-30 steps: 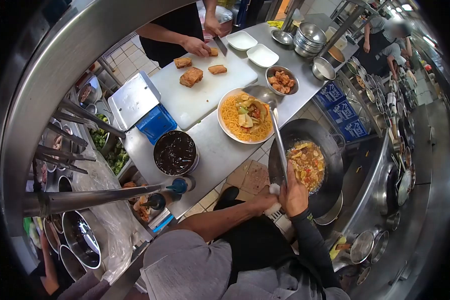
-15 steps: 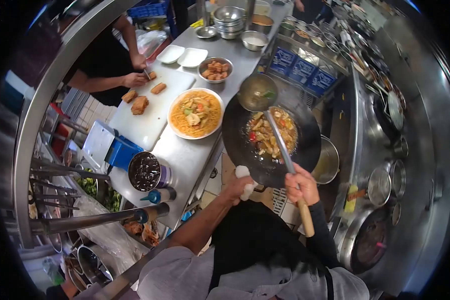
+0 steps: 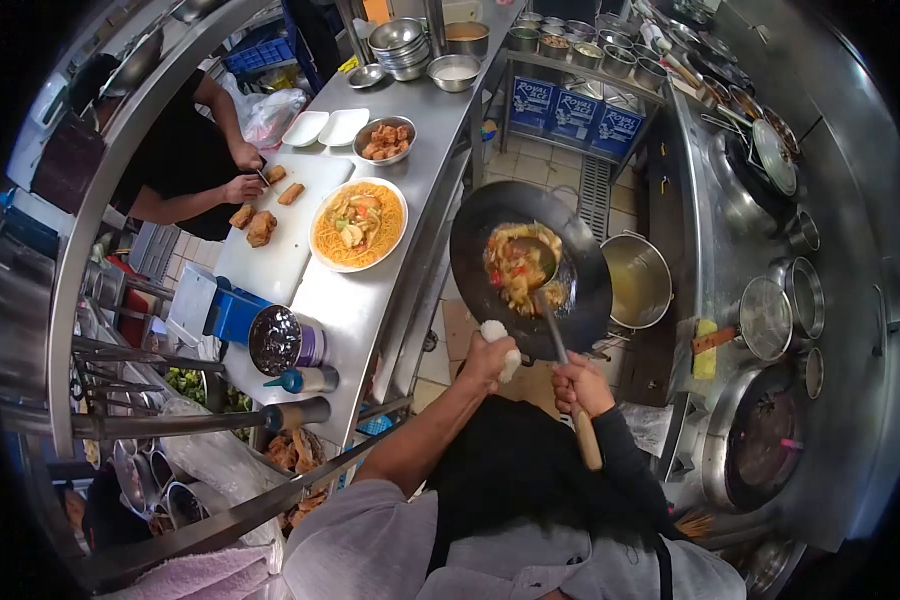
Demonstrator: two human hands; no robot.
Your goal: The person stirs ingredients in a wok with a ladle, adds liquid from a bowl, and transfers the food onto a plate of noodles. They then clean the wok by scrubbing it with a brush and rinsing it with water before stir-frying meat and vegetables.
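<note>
My left hand (image 3: pixel 488 362) is closed around a folded white cloth (image 3: pixel 510 364) at the near edge of a black wok (image 3: pixel 466 255), gripping the wok there; the handle itself is hidden. The wok is held up beside the steel counter. Wrapped around the wooden handle of a ladle (image 3: pixel 554 332) is my right hand (image 3: pixel 584 386). The ladle's bowl lies among the saucy stir-fry (image 3: pixel 515 262), which has red and pale pieces. Left of the wok, a white plate (image 3: pixel 316 252) holds noodles (image 3: pixel 382 240) with a vegetable topping in the middle.
Across the steel counter (image 3: pixel 332 300), another person's hands (image 3: pixel 245 180) cut fried pieces on a white board (image 3: pixel 282 262). A bowl of fried chunks (image 3: pixel 386 142) and a can of dark sauce (image 3: pixel 274 340) stand nearby. A steel pot (image 3: pixel 638 285) is right of the wok.
The ladle bowl has come down from over the wok's far rim into the food, which has gathered around it. My view has shifted; both hands keep their grips.
</note>
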